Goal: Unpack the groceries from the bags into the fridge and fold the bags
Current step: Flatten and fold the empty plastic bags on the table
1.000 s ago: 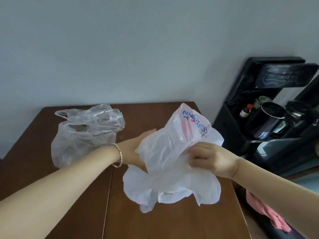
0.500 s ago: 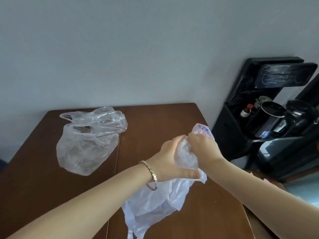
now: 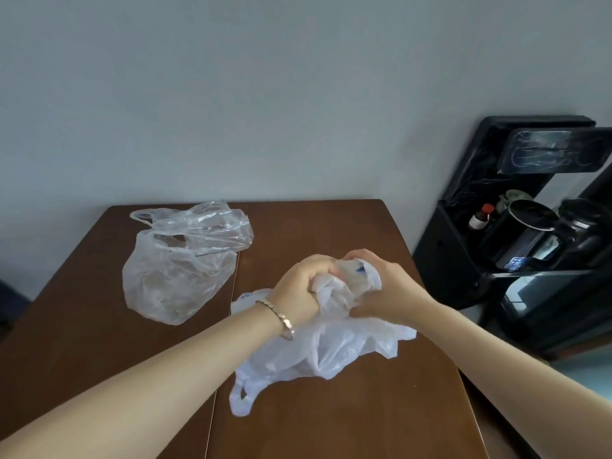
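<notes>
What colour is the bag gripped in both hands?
White: the plastic bag shows a speck of blue print near the top. Head view.

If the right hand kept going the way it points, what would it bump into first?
The right hand points left at the bunched white bag it grips; just beyond, probably the left hand.

On the bench (image 3: pixel 331 226), the far bag (image 3: pixel 178 270) lies toward the back left, apart from the near bag (image 3: pixel 331 352), which sprawls right of centre. The left hand (image 3: pixel 298 289) and right hand (image 3: pixel 387 293) grip its bunched top (one from either side). A shelf unit (image 3: pixel 447 260) stands right of the bench, against the wall (image 3: pixel 265 94).
</notes>
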Tool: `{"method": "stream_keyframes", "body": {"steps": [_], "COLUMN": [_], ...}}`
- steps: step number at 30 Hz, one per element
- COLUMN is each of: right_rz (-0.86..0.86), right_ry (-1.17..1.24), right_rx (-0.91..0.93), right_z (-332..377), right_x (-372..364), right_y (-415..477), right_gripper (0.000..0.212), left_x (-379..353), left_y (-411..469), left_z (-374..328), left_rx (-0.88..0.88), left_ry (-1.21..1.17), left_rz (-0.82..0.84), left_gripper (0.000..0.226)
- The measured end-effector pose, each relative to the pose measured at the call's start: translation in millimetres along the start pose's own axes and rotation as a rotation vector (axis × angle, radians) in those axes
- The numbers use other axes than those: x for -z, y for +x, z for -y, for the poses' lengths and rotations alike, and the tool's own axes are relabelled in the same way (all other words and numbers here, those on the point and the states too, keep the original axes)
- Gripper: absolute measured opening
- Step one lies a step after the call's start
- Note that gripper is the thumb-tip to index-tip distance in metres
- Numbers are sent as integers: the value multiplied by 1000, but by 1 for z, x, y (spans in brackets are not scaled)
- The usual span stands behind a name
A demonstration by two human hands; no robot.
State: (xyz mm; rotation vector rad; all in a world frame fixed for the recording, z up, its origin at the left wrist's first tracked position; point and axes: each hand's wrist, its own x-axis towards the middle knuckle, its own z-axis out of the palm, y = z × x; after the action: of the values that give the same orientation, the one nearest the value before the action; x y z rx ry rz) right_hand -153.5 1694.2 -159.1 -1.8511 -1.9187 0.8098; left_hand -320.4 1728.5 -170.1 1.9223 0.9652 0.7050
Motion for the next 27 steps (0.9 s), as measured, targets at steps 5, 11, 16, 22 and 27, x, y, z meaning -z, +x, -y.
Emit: {"method": "stream_keyframes", "body": {"steps": [5, 11, 16, 22, 27], "right_rz": [-74, -376, -346, 128, 204], "right_ry": [73, 243, -8, 63, 176], "right_rx": [44, -37, -165, 128, 246], "right_z": [-20, -13, 15, 62, 125], "right_x": [21, 5, -53, -116, -164], "right_y": [-5, 7, 24, 10, -12], "right_gripper": [37, 34, 54, 75, 69], "left_x": [47, 33, 24, 44, 91], "left_y": [-12, -31, -33, -57, -134], "left_z": [3, 35, 41, 44, 77], "left_rx": [228, 713, 948, 931, 925], "left_ry": [560, -23, -1110, -1018, -630], "left_rz": [382, 46, -90, -401, -675], "left_gripper": [112, 20, 46, 103, 29]}}
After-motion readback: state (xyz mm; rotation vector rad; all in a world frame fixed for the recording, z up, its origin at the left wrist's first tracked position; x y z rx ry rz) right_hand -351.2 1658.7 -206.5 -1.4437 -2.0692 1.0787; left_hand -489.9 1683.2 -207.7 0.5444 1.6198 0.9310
